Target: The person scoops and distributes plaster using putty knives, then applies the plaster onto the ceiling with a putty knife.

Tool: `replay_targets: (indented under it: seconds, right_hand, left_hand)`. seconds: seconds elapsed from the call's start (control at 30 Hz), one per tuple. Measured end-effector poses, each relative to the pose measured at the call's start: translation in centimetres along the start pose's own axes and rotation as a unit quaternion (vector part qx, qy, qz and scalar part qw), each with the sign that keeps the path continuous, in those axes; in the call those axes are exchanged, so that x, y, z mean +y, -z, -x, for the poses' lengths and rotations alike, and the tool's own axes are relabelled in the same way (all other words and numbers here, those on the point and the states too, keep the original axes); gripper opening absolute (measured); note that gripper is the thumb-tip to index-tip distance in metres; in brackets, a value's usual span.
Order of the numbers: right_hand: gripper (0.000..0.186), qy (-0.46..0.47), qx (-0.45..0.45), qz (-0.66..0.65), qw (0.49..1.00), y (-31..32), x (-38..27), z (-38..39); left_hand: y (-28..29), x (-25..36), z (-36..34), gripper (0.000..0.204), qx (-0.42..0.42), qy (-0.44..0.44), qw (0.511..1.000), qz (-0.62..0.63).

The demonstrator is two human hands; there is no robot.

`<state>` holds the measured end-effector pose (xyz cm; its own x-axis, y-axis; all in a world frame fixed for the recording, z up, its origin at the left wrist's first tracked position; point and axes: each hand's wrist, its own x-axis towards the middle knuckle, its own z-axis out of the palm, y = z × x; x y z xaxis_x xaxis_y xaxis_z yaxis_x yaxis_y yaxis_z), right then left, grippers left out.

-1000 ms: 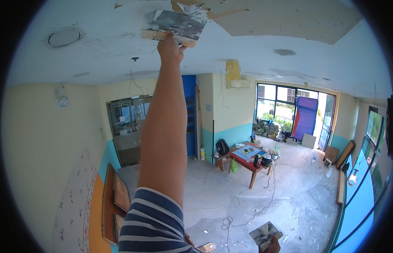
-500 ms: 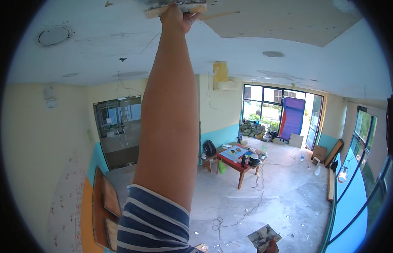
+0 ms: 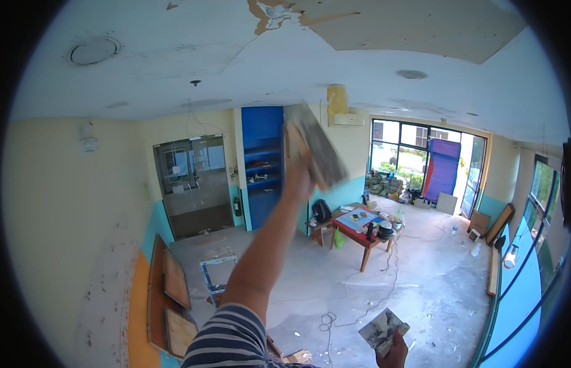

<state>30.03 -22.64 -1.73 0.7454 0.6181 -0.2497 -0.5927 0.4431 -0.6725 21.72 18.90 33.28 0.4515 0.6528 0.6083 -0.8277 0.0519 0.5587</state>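
Grey wide blade [image 3: 322, 149], tan strip along its back edge. It's in the left hand [image 3: 299, 178], arm raised, blade tilted in mid-air, well apart from the ceiling [image 3: 261, 73]. Left fingers look closed around the tan strip; motion blur, so can't tell each finger's position.

Second, smaller flat blade [image 3: 382, 327] is in the right hand [image 3: 393, 354], low and close to the body, face tilted up, lumps of whitish-grey paste on it. Right thumb lies over the face near the blade's lower right edge; hand is closed on it, other fingers mostly hidden underneath.

Ceiling: torn brown-and-white patch [image 3: 278, 16] at the top edge of view, just left of a large beige panel [image 3: 420, 30].

Red-edged wooden table [image 3: 358, 238] further off: light-blue sheet [image 3: 357, 221] on top, black bottle [image 3: 370, 231] by the near corner, dark round item [image 3: 385, 231] along the right edge, green bag [image 3: 339, 238] hanging below the left corner.

Floor [image 3: 420, 276]: coiled cable [image 3: 328, 319] left of the smaller blade in view. Blue-white step frame [image 3: 217, 254] left of the raised arm.
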Motion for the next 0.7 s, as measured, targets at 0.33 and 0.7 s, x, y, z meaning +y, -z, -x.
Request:
replay_targets:
  seconds: [0.33, 0.7]
  right_hand:
    - [0.044, -0.204, -0.238, -0.084, 0.946, -8.3, 2.0, -2.9]
    - [0.037, -0.209, -0.219, -0.032, 0.953, -9.2, 4.6, -4.0]
  left_hand:
    - [9.4, -10.1, 29.6, 0.045, 0.003, 0.459, 0.859, -0.228]
    - [13.1, -4.9, 32.9, 0.069, -0.021, 0.419, 0.670, -0.613]
